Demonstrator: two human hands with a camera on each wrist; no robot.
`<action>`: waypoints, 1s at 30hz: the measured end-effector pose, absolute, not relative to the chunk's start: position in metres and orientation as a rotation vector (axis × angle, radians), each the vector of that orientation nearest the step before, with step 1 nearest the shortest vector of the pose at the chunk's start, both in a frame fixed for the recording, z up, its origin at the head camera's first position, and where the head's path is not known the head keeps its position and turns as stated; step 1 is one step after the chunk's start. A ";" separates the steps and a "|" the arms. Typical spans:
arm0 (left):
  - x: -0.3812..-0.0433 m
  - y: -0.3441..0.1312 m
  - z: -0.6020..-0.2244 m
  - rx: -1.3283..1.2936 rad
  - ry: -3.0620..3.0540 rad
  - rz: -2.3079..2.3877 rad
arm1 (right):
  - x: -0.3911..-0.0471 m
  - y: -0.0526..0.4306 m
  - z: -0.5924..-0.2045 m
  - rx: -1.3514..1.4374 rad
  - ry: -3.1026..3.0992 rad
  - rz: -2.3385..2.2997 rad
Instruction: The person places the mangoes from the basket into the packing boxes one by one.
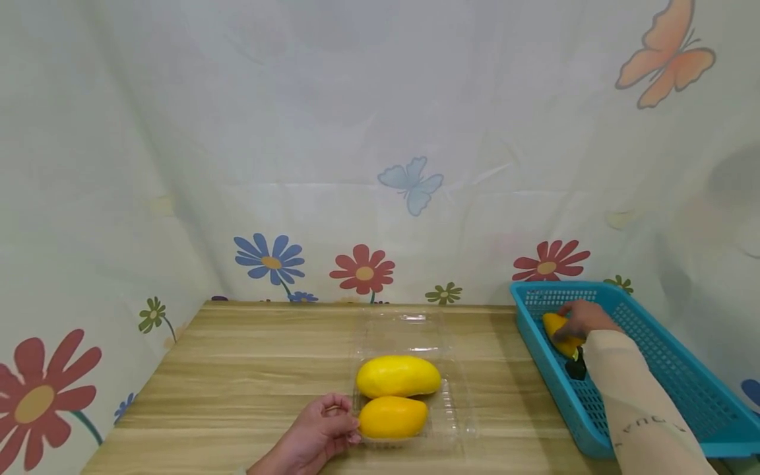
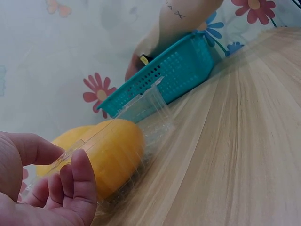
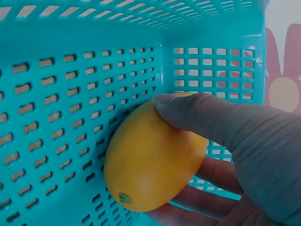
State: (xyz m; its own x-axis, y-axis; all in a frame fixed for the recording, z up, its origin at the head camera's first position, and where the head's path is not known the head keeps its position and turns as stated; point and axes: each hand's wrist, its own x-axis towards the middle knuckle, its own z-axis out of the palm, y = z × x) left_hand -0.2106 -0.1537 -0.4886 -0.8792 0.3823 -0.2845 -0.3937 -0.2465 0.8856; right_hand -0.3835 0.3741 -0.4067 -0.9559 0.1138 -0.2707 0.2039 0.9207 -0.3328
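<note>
Two yellow mangoes, one behind [image 1: 399, 376] and one in front [image 1: 393, 417], lie side by side in a clear plastic clamshell box [image 1: 442, 412]. Its lid [image 1: 400, 333] is laid back toward the wall. My left hand [image 1: 320, 432] pinches the box's left rim between thumb and fingers, as the left wrist view also shows. Inside a blue basket [image 1: 543, 376], my right hand [image 1: 588, 318] grips another yellow mango [image 3: 150, 155], thumb on top and fingers beneath. That mango's green stem spot faces the right wrist camera.
Close to the right forearm, a dark green object [image 1: 576, 367] sits in the basket; its kind is unclear. The wooden table [image 1: 267, 356] meets a flower-printed curtain [image 1: 320, 211] at its back edge. The basket stands on the table's right side.
</note>
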 end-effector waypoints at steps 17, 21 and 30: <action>-0.210 -0.153 -0.488 -0.005 1.527 2.147 | -0.387 0.378 -0.414 0.282 2.801 -0.577; -0.210 -0.152 -0.489 0.001 1.533 2.155 | -0.386 0.380 -0.413 0.212 2.822 -0.546; -0.211 -0.153 -0.488 -0.025 1.546 2.146 | -0.382 0.384 -0.408 0.109 2.803 -0.542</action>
State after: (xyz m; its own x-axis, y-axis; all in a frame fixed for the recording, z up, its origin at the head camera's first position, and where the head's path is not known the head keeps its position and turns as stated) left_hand -0.2106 -0.1532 -0.4880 -0.8788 0.3766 -0.2929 -0.3971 -0.2370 0.8867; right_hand -0.3823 0.3836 -0.4075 -0.9568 0.0201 -0.2901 0.1268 0.9266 -0.3540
